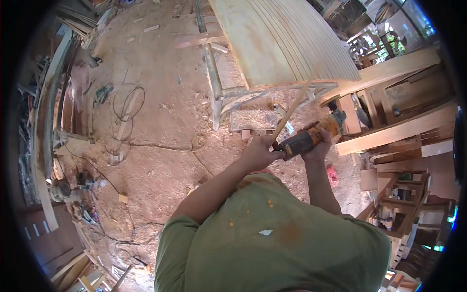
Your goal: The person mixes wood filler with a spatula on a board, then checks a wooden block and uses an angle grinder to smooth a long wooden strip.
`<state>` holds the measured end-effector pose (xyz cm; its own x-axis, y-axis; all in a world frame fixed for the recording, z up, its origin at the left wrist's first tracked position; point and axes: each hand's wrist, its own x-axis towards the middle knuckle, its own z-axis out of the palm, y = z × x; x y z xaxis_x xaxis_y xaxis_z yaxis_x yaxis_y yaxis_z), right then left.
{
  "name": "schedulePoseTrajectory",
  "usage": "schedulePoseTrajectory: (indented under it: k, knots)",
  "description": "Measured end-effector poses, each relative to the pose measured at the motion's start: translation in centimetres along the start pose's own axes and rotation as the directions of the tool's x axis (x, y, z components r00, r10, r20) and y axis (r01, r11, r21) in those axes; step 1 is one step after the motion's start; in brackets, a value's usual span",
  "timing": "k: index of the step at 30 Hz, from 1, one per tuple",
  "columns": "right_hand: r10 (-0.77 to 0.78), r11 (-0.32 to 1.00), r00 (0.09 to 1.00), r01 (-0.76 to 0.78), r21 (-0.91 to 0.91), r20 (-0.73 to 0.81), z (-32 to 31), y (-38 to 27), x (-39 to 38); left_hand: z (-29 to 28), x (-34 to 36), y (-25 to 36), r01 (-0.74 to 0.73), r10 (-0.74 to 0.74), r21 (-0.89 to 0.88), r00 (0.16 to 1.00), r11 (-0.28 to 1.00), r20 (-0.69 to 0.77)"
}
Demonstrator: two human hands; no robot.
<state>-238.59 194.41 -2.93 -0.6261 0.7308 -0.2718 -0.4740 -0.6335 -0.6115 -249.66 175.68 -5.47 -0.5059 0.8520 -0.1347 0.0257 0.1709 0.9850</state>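
My right hand [318, 146] is wrapped round a power tool [311, 138] with a black body and an orange-yellow front, which looks like an angle grinder. It lies slantwise in front of my chest, its metal head toward the upper right. Closed at the tool's tail end is my left hand [260, 153], its fingertips touching the black casing. A thin, light wooden strip [294, 107] rises from these left fingers toward the workbench. Beyond it, a large ribbed wooden panel [277, 39] rests on a frame [214, 82]; the strip's far end overlaps the panel's near edge.
Sawdust and wood scraps cover the floor [160, 190]. A yellow cord [165, 148] and dark cables trail across it on the left. Long planks [394, 129] and wooden furniture parts [399, 199] stand close on my right. A long beam [44, 131] runs along the left side.
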Motion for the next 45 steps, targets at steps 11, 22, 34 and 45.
schedulePoseTrajectory:
  k: [11, 22, 34, 45]
  knots:
    - [0.104, 0.992, 0.989, -0.111, -0.063, -0.103, -4.4, -4.5, 15.9, 0.1, 14.7, -2.7, 0.255, -0.257, -0.041, 0.965, 0.966, -0.049]
    - [-0.058, 0.948, 0.949, 0.150, -0.282, 0.309, -3.5, -12.9, 33.3, 2.7, 23.9, 2.6, -0.014, -0.017, -0.212, 0.990, 0.977, -0.142]
    - [-0.161, -0.451, -0.282, 0.874, 0.183, 0.946, 14.1, -11.5, 31.7, -6.0, 20.3, 5.1, -0.228, 0.109, -0.532, 0.963, 0.815, -0.246]
    - [0.221, 0.947, 0.707, 0.009, -0.322, 0.671, 13.7, -2.3, 27.5, -6.8, 18.5, 3.1, -0.151, -0.018, -0.513, 0.951, 0.845, -0.310]
